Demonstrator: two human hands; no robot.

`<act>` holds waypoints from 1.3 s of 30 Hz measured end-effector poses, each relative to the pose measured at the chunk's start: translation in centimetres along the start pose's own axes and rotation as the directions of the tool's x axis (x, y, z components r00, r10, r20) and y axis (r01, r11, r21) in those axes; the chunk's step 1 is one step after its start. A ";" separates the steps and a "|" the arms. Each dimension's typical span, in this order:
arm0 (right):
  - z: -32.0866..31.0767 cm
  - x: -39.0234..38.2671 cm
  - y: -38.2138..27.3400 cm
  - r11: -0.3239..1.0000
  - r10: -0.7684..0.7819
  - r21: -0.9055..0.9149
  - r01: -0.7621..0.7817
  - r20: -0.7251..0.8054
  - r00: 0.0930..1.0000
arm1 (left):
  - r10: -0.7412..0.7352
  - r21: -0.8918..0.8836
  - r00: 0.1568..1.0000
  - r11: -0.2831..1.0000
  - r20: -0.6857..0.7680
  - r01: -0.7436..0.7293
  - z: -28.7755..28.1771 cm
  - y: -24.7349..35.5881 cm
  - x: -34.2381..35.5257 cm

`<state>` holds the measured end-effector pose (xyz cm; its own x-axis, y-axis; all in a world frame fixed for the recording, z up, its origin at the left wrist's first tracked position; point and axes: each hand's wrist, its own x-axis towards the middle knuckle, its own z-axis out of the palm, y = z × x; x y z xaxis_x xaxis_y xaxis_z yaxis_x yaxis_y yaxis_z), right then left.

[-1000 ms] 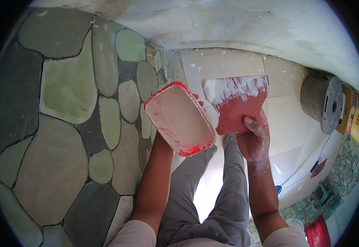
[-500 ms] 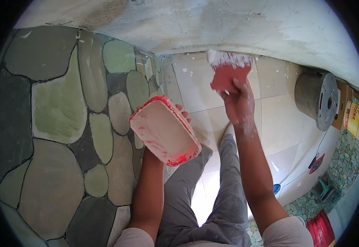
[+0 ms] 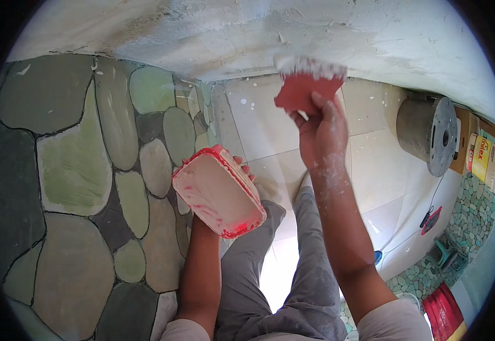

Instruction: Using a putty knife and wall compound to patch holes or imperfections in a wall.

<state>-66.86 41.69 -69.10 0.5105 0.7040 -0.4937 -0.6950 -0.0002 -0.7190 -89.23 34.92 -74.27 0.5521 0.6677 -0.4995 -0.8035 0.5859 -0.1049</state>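
My left hand holds a red rectangular tub filled with white putty, tilted, in front of the stone-patterned wall. My right hand is raised and grips a red flat scraper whose white-coated edge presses against the rough white plastered surface overhead. Only a few fingertips of the left hand show behind the tub. My grey trousers are visible below, between the two forearms.
A wall of green and grey stones fills the left. White floor tiles lie below. A grey cable drum, cardboard boxes, a red container and a pebble floor strip sit at the right.
My right hand has lifted the scraper away from the tub up to the white surface. The left hand with the tub has lowered slightly.
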 end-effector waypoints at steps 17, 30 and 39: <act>4.0 1.0 -2.1 0.998 0.056 0.011 -0.056 0.002 0.998 | -0.345 -0.116 0.931 0.927 0.119 0.358 1.4 -4.4 -0.1; 7.5 5.0 -1.4 0.968 0.228 0.081 -0.238 0.115 0.967 | -0.282 -0.060 0.958 0.957 0.056 0.285 2.9 -6.9 -4.5; 4.1 9.3 1.6 0.952 0.283 0.120 -0.283 0.013 0.959 | -0.136 -0.107 0.990 0.984 0.040 0.139 3.3 -9.9 -10.7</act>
<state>-65.24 51.15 -72.85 0.2864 0.6842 -0.6707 -0.8665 -0.1138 -0.4860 -86.45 23.45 -65.04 0.6646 0.5999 -0.4454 -0.7379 0.6206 -0.2651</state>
